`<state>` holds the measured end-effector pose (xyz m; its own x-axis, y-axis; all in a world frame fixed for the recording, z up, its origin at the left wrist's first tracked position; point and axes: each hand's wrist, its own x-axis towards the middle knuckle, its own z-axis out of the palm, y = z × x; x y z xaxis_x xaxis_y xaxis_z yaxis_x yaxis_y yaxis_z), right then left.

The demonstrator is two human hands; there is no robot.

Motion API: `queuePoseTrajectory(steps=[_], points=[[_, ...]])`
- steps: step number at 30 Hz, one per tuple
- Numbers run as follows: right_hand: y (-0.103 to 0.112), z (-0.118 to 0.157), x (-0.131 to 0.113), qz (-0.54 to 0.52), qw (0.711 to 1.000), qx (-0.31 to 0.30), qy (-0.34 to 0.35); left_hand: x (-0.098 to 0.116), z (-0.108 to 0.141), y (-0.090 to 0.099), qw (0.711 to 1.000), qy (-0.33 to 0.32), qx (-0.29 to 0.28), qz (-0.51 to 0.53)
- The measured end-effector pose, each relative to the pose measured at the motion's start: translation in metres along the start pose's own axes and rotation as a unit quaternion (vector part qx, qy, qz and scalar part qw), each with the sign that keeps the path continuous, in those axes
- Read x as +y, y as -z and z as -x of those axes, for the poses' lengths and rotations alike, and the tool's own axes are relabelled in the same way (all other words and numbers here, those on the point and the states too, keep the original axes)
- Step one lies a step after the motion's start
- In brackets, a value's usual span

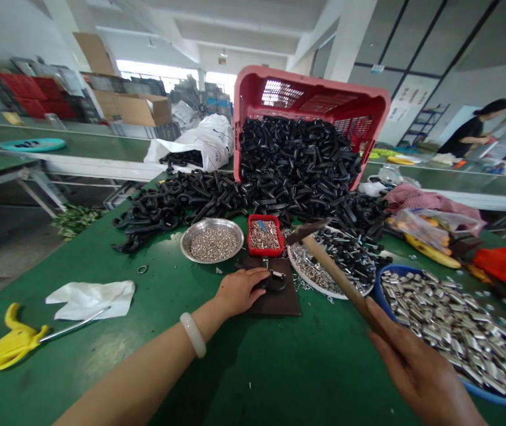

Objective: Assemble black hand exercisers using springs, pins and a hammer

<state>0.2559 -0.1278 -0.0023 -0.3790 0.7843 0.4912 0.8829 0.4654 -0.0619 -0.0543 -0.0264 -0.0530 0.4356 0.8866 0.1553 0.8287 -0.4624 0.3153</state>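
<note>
On a dark square plate [279, 303] at the middle of the table lies a black curved part [276, 283] with a metal piece and a spring-like bit. My left hand [239, 290], with a white bangle on the wrist, is closed around the left side of that part. My right hand [412, 355] grips the wooden handle of a hammer [335, 272]. The hammer's head is raised to the right of the plate, over the edge of a white tray [324, 289] of screws and black pieces. Just behind the plate sits a red box [264, 252] of small metal pins.
A metal bowl [212, 259] of rivets stands left of the red box. A tipped red crate [312, 80] spills black parts at the back. A blue basin [479, 390] of metal pieces is at right. Yellow-handled tool [6, 349] and white cloth [90, 299] lie at left. People work far right.
</note>
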Motion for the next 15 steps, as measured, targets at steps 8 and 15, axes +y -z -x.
queuePoseTrajectory(steps=[8, 15], points=[[-0.02, -0.01, -0.011, -0.067, 0.992, -0.109, 0.021, -0.01, 0.0, -0.002, 0.993, 0.087, 0.012, 0.074], [-0.019, -0.009, -0.013, -0.045, 0.993, -0.111, 0.016, -0.009, -0.001, 0.002, 0.989, 0.108, 0.0, 0.1]])
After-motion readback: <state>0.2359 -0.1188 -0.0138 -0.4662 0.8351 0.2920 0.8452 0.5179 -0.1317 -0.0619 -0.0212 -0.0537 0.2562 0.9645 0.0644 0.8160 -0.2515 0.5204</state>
